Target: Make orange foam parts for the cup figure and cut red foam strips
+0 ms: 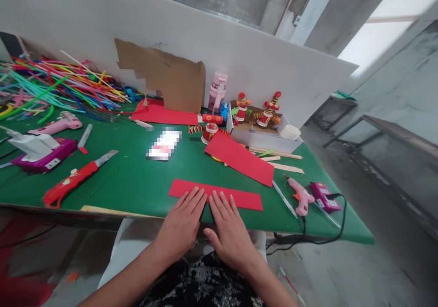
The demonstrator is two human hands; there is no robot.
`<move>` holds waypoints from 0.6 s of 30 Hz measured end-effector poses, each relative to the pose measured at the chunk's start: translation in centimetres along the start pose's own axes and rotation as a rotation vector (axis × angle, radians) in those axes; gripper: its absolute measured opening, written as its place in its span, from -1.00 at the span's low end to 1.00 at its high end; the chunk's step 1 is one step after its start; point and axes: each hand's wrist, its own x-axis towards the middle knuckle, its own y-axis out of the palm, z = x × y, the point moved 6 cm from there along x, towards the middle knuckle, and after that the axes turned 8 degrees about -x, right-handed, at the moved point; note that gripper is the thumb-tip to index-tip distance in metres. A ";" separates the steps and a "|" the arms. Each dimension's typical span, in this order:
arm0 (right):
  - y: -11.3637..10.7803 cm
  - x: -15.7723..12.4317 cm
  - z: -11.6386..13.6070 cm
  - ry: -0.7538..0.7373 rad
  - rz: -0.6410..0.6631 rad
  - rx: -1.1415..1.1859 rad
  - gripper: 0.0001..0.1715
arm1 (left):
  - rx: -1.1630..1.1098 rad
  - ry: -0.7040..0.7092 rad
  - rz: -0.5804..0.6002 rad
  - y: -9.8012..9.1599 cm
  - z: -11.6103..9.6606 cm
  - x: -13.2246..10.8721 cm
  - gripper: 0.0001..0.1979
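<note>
A long red paper strip [248, 200] lies flat along the near edge of the green table. My left hand [183, 220] rests on its middle, fingers stretched out and close together. Beside it my right hand [228, 229] presses on the same strip, fingers extended and the thumb apart. Neither hand grips anything. Just beyond, a wider red paper sheet [241, 158] lies at a slant. A small figure with a red-and-white cup body and folded paper arms [209, 132] stands behind that sheet.
On the left are a red utility knife [73, 181], a purple power strip [48, 156] and a heap of coloured pipe cleaners [61, 85]. At the right lie a pink glue gun [301, 195] and a purple box [324, 196] with a cable. A white box [263, 139] holds similar figures.
</note>
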 end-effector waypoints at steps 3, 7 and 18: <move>0.6 0.2 -0.3 0.044 0.006 0.008 -0.22 | 0.026 -0.020 -0.051 0.3 0.3 -0.5 -0.55; 0.7 -0.8 -1.5 0.053 0.022 -0.014 -0.23 | 0.022 -0.024 -0.086 -0.5 1.4 -1.3 -0.58; 0.9 -5.6 -6.0 0.140 -0.069 -0.155 -0.17 | 0.056 0.007 -0.104 -3.1 4.7 -3.6 -0.57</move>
